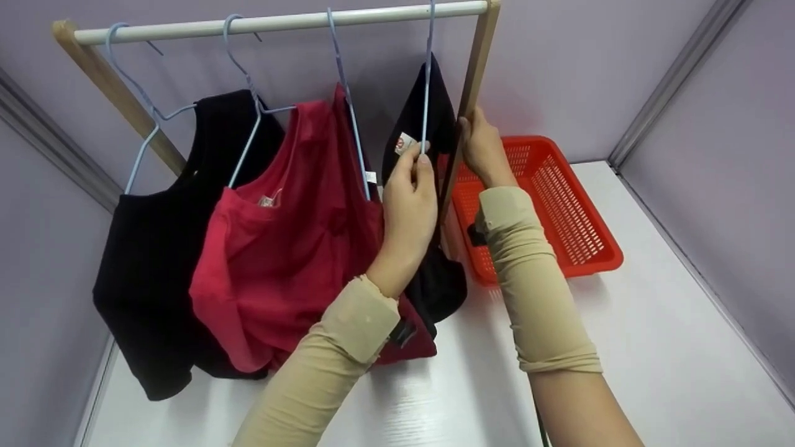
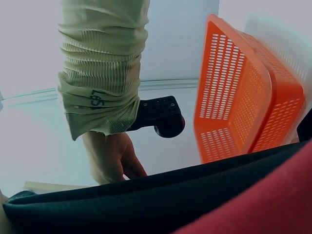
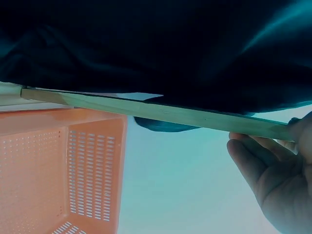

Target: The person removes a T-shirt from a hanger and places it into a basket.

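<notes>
My left hand [image 1: 410, 211] pinches a light-blue hanger [image 1: 427, 99] at the right end of the rack, by its lower arm. A black garment [image 1: 440, 93] with a white label [image 1: 405, 143] hangs on that hanger, partly behind the hand. To the right, my right hand [image 1: 484, 148] grips the wooden side post [image 1: 477, 62] of the clothes rack. In the right wrist view, its fingers [image 3: 251, 156] curl against the post beneath dark cloth. Beside the left hand hangs a red sleeveless top [image 1: 279, 248]; another black top [image 1: 161, 248] is at far left.
The rack's white rail [image 1: 286, 22] carries several blue hangers. An orange-red plastic basket [image 1: 605, 248] with slotted walls stands on the white table [image 1: 658, 347], right of the post and partly behind the right forearm. Pale walls [image 1: 559, 62] enclose the back and sides.
</notes>
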Available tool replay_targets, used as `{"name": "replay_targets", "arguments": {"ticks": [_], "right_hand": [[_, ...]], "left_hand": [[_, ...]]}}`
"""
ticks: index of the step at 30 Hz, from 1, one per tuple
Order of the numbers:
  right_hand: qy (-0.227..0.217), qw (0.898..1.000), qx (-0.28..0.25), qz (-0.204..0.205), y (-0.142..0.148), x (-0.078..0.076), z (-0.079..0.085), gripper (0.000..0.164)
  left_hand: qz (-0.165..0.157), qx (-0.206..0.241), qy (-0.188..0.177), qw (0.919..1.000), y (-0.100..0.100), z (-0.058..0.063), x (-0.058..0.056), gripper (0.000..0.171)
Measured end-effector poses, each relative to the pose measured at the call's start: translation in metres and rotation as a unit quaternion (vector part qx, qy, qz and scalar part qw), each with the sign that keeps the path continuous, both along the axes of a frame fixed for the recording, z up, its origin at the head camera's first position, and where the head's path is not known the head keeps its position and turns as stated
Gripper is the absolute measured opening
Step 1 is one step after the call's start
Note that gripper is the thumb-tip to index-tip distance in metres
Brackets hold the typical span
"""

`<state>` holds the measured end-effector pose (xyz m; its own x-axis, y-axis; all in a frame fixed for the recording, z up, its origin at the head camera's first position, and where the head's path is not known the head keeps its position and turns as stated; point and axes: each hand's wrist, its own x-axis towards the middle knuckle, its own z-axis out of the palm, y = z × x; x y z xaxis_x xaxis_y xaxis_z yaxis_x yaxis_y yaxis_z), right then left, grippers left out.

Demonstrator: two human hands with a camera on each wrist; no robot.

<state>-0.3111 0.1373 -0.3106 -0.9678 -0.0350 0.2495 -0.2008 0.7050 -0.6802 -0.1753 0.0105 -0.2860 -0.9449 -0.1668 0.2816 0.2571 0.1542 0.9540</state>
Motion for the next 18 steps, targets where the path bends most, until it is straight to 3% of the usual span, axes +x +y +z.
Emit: {"name": "replay_targets", "arguments": {"ticks": [10,18], "right_hand": [[-0.014,1.0,-0.008,-0.002,0.001,-0.003,-0.001,0.037],[-0.021,1.0,-0.013,-0.009,0.001,-0.005,-0.004,0.037]], "left_hand": [[0.009,-0.009,0.026,0.9996,0.003,-0.013,0.012,0.021],[0.008,-0.04,0.072,0.9966,0.004,-0.039,0.029,0.017]]}}
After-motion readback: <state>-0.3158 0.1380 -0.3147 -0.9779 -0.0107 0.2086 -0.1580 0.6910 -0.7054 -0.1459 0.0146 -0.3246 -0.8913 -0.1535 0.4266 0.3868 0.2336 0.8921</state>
